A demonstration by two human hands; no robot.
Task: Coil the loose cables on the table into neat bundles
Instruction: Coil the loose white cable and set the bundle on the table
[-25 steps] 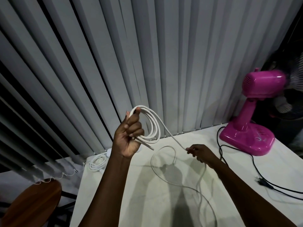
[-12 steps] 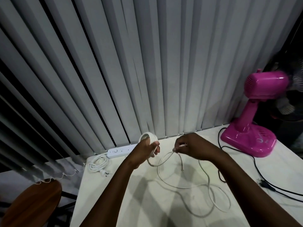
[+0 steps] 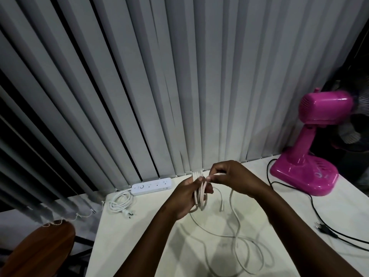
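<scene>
My left hand [image 3: 182, 198] grips a small coil of white cable [image 3: 200, 193], several loops held upright above the table. My right hand [image 3: 232, 177] pinches the same cable just right of the coil, at the top of the loops. The loose length of the white cable [image 3: 239, 242] trails down onto the white table [image 3: 139, 236] in wide loops between my forearms. One free end [image 3: 221, 209] hangs below my right hand.
A white power strip [image 3: 151, 186] with its coiled white cord [image 3: 119, 201] lies at the table's back left. A pink fan [image 3: 311, 156] stands back right; its black cord and plug [image 3: 323, 229] run along the right side. A brown chair [image 3: 34, 250] sits left of the table.
My left hand came down from a raised position to just above the table with the coil. My right hand moved left and up to meet it at the coil.
</scene>
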